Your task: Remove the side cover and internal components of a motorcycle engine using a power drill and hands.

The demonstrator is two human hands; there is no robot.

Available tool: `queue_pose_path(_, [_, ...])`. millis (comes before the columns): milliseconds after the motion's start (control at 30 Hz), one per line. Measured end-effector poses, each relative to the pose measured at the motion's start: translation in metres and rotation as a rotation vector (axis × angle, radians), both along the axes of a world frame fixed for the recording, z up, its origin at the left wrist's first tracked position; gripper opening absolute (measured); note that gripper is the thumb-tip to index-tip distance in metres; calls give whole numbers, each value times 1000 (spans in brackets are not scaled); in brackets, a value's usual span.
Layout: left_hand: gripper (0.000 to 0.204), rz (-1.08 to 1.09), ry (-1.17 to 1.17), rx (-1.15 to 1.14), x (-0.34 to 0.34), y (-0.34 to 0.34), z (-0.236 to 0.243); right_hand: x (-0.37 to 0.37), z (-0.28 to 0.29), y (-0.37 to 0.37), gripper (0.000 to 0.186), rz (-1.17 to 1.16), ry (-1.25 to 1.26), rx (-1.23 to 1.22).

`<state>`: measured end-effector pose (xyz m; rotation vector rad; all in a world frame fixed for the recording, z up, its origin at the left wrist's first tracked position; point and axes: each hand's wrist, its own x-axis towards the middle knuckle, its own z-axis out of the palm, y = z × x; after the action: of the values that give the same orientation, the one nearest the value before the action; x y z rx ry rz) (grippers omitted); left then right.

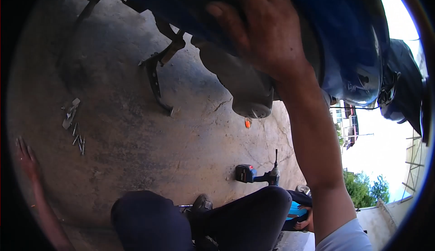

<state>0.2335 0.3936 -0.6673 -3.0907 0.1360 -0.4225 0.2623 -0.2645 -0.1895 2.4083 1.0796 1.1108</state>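
Observation:
My right hand [272,33] lies against the dark blue body panel [346,29] of what looks like a motorcycle or scooter, its fingers stretched over the surface. The fingertips are partly lost in shadow at the upper edge. My left hand [28,160] is at the far left, low over the concrete floor, fingers extended and holding nothing. Closest to it lie several bolts [79,138] and some pale flat pieces [70,113]. Under the vehicle a rounded grey part [253,107] and a metal stand [156,81] are visible.
A cordless drill [271,176] with a long bit and dark battery rests on the floor before my knees [154,217]. An orange item [248,123] lies beyond it. At right another person's hands [304,221] show by a light blue object [295,211].

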Motion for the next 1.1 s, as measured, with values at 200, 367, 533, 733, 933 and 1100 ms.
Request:
queue_pose_path(200, [58, 383, 600, 143, 2, -31, 79, -175, -39, 54, 31, -105, 432, 400])
queue_pose_path(367, [45, -69, 613, -729, 24, -209, 221, -286, -117, -99, 26, -761, 885, 1665])
queue_pose_path(533, [55, -248, 1018, -932, 16, -404, 324, -288, -105, -158, 54, -889, 176, 1898])
queue_pose_path(733, [63, -51, 882, -1421, 16, -541, 352, -278, -145, -169, 84, -803, 329, 2334])
queue_pose_path(933, [56, -337, 639, -1957, 11, -585, 318, -280, -143, -174, 98, -721, 170, 2530])
queue_pose_path(1100, [67, -448, 664, -1947, 32, -589, 302, -281, -147, -180, 96, -632, 420, 2759])
